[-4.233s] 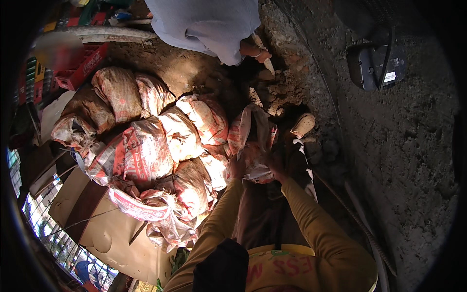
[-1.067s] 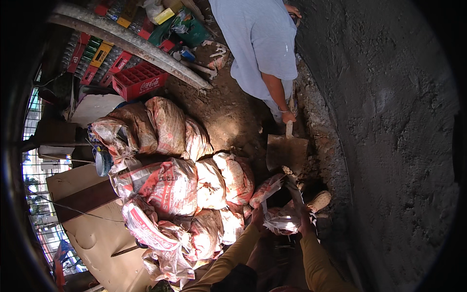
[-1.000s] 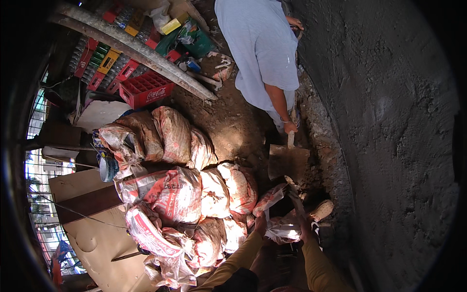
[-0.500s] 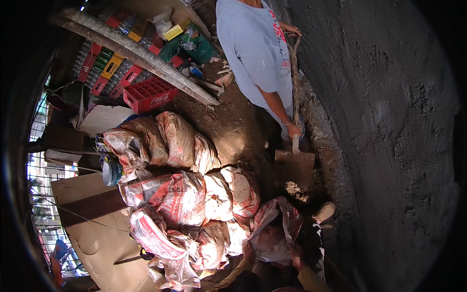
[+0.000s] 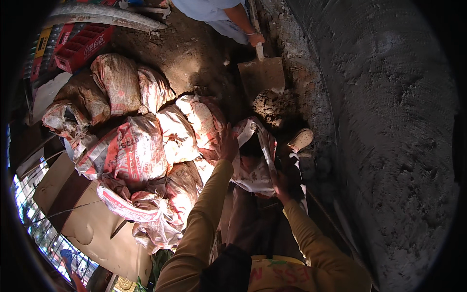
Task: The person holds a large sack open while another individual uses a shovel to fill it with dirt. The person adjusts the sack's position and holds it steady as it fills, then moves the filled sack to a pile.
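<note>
Both hands, left (image 5: 227, 144) and right (image 5: 279, 184), gripped the rim of an empty sack (image 5: 253, 160), fingers pinching it open toward a co-worker's loaded shovel (image 5: 262, 73).

Bare dirt ground (image 5: 194, 58), heap of filled sacks (image 5: 141, 146), red crate (image 5: 82, 46), flattened cardboard (image 5: 92, 224)

Both forearms come up from the lower edge in mustard-yellow sleeves. The left arm reaches farther forward, nearly straight, and the left hand (image 5: 227, 142) is raised with fingers spread and closed over an edge it grips, back of the hand toward the camera. The right arm bends at the elbow; the right hand (image 5: 280, 183) sits lower and nearer the body, fingers curled in a grip, partly in shadow.
</note>
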`<state>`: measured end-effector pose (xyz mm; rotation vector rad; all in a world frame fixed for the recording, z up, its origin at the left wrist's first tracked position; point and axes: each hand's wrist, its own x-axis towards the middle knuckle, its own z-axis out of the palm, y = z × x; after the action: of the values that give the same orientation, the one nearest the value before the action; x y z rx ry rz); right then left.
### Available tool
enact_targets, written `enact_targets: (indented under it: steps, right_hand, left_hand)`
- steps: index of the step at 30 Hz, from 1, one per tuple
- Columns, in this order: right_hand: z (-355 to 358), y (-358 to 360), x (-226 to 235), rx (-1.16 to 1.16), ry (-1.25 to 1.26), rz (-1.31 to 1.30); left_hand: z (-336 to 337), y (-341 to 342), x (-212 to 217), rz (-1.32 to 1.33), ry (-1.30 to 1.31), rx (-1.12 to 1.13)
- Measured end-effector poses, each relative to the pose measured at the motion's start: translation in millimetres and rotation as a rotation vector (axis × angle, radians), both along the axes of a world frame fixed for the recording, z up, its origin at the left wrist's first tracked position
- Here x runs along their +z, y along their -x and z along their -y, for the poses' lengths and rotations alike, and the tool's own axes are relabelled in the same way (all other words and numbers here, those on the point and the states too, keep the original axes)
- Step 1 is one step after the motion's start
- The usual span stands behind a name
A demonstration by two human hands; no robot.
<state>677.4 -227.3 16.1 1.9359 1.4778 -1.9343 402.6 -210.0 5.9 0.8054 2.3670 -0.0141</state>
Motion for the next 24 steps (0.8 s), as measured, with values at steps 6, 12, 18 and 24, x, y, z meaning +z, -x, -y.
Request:
enact_targets:
  steps: [6,12,18,24]
  right_hand:
    - [-14,2,-7,0.02,0.034,0.015]
    - [-50,-20,1,-0.011,-0.101,0.079]
    - [-24,-36,-57,-0.513,0.161,-0.038]
    - [-49,-94,-84,-0.567,-0.056,-0.065]
  left_hand:
    - [-23,3,-85,0.359,0.08,0.099]
    - [-59,-19,-102,0.452,-0.295,0.102]
    - [-11,61,-213,0.173,-0.268,0.01]
    - [-30,34,-236,1.029,-0.317,0.802]
